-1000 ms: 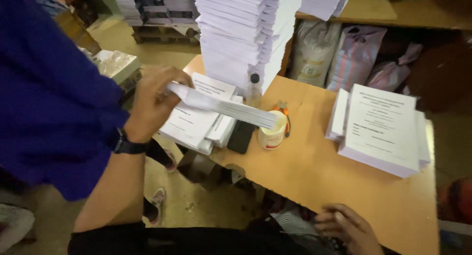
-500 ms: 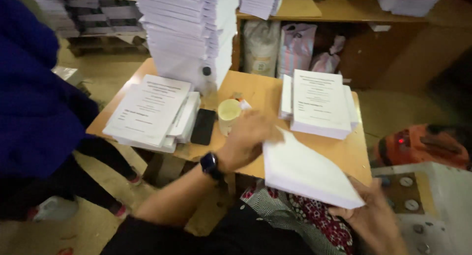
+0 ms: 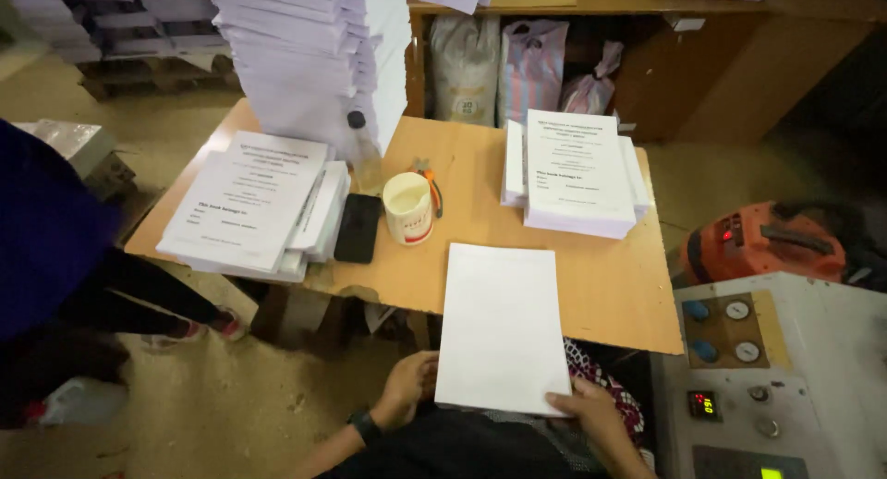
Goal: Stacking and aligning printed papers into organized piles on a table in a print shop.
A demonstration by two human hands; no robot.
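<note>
Item: blank white sheet stack (image 3: 504, 327), lying flat w/ far half on the wooden tabletop (image 3: 610, 285) and near edge overhanging toward the lap; left hand (image 3: 411, 387) curled shut on its near-left corner, right hand (image 3: 591, 410) gripping the near-right corner, thumb on top. Also on tabletop: printed booklet pile (image 3: 245, 202) at left, black phone (image 3: 358, 228) just beside it, cream mug (image 3: 407, 207) next to phone, second printed pile (image 3: 573, 169) at right, tall white paper tower (image 3: 305, 54) at rear. Off tabletop, right: grey control panel (image 3: 776, 377) w/ dials; orange object (image 3: 753, 243) behind it, prob. a machine, too dim to tell.
</note>
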